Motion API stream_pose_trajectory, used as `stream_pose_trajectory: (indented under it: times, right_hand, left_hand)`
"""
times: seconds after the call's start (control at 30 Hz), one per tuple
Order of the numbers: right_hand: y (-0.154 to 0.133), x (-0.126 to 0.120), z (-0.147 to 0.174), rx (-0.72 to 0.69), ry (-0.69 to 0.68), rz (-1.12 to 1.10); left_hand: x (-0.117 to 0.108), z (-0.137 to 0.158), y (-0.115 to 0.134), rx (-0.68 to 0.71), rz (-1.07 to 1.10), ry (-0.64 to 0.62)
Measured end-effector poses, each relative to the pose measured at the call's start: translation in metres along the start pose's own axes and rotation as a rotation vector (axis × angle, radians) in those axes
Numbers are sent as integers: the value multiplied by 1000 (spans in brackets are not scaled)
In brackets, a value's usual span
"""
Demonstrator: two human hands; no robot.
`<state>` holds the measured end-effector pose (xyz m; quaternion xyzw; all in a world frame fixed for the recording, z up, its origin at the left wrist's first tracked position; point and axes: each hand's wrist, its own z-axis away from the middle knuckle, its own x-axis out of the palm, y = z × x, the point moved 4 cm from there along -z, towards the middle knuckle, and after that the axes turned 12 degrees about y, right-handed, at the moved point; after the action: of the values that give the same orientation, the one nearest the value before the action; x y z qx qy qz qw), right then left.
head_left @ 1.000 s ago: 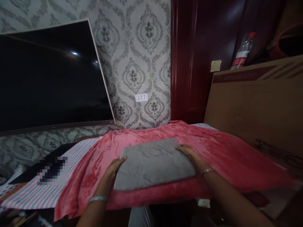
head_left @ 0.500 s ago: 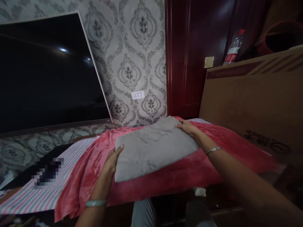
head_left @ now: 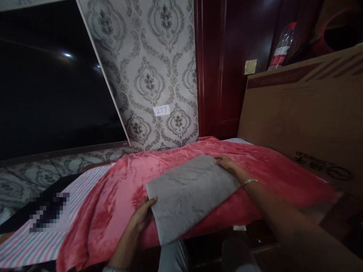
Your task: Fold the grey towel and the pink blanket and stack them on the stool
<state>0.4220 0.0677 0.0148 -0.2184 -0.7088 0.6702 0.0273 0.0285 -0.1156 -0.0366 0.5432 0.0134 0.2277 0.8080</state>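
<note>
A flat, roughly rectangular grey plush cloth (head_left: pixel 193 196) is held between my two hands, tilted over a pink-red fleece blanket (head_left: pixel 124 223). My left hand (head_left: pixel 144 214) pinches its left edge, thumb on top and fingers underneath. At the far right corner, my right hand (head_left: pixel 225 163) grips the cloth with the thumb over it; the other fingers are partly hidden. The cloth's near left corner hangs down past the blanket's front edge, over my leg (head_left: pixel 172 258). Whether its underside touches the blanket I cannot tell.
Beneath the blanket lies a striped sheet (head_left: pixel 36 241), with a blurred-out dark object (head_left: pixel 49 212) on it. A large screen (head_left: pixel 56 83) leans at the left. On the right stand a big cardboard box (head_left: pixel 297 109) and a plastic bottle (head_left: pixel 282 49).
Both hands have brought the grey cloth lower and nearer to me, the left hand more than the right. Its near left corner now droops over the front edge. The view has shifted slightly.
</note>
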Motion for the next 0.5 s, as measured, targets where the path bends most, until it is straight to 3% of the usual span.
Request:
stream_pose_trajectory:
  times: [0.13, 0.27, 0.37, 0.5]
  right_hand:
    - [28, -22, 5, 95, 55, 28]
    - [58, -52, 32, 204, 64, -74]
    - [77, -64, 67, 311, 45, -312]
    - [87, -54, 112, 451, 45, -645]
  left_hand:
    - [-12, -24, 20, -47, -12, 2]
    - [-19, -55, 46, -71, -43, 12]
    - [-18, -72, 64, -93, -137, -41]
    - [-7, -87, 83, -78, -338, -88]
